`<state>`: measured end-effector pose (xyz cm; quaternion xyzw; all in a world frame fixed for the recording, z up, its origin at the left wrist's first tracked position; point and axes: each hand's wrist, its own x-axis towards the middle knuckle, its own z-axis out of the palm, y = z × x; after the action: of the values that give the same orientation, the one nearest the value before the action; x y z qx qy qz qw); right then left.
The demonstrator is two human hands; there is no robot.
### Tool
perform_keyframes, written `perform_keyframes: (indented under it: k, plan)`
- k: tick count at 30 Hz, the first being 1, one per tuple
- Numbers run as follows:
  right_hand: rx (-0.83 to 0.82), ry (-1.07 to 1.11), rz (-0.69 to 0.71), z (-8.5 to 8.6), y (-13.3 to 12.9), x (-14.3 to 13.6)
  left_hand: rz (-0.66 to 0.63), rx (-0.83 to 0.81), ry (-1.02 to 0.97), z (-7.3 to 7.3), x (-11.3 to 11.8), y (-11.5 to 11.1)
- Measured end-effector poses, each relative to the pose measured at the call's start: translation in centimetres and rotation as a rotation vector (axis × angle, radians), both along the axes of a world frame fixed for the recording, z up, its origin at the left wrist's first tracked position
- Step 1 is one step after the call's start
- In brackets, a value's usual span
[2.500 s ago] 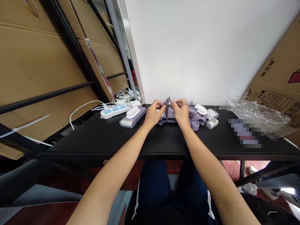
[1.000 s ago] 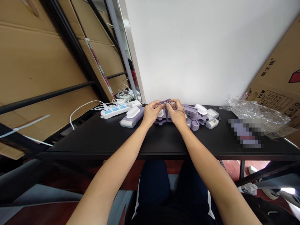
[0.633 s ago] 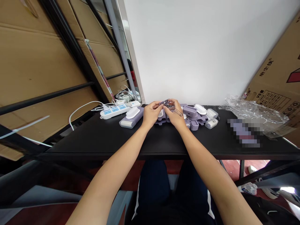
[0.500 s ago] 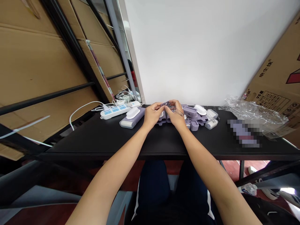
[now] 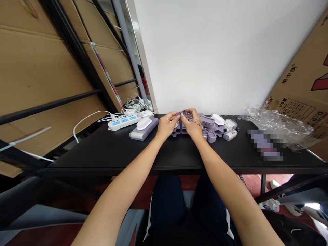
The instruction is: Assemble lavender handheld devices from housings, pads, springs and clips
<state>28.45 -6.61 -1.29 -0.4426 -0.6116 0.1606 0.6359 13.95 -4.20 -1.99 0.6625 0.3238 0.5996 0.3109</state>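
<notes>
My left hand (image 5: 167,125) and my right hand (image 5: 192,125) meet above the table with their fingers closed in a pinch. Between the fingertips is a small purple plastic part (image 5: 180,112), mostly covered by them. A thin metal coil spring (image 5: 196,121) runs from this part across my right hand, its free end hanging over the back of that hand. Just behind and below the hands lie purple plastic housings (image 5: 183,129), partly hidden. More purple pieces (image 5: 207,121), a white oval piece (image 5: 218,119) and clear-capped pieces (image 5: 230,134) are heaped to the right.
On the black table (image 5: 123,153), a purple case with a white oval top (image 5: 144,129) lies at left, beside a white power strip (image 5: 125,121) with tangled cables. Crumpled clear plastic (image 5: 279,123) and a blurred-out object (image 5: 265,145) are at right. A white wall (image 5: 205,61) stands behind.
The view has shifted slightly. My right fingertips have moved a little along the spring and purple part; both hands stay together in the same place.
</notes>
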Motion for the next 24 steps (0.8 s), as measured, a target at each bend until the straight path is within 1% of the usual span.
perform_keyframes:
  k: [2, 10, 17, 24]
  plan:
    - [-0.013, 0.012, 0.021, -0.04, 0.09, 0.03, -0.012, -0.011, -0.008, 0.07, 0.03, 0.0]
    - [-0.019, 0.046, 0.022, -0.09, 0.24, 0.07, -0.046, 0.002, -0.017, 0.43, 0.02, -0.11]
    - [-0.005, -0.006, 0.034, 0.02, -0.04, -0.01, -0.021, -0.035, -0.061, 0.45, -0.16, 0.15]
    - [-0.036, -0.064, 0.046, 0.08, -0.41, -0.25, 0.014, -0.068, -0.099, 0.17, -0.33, 0.63]
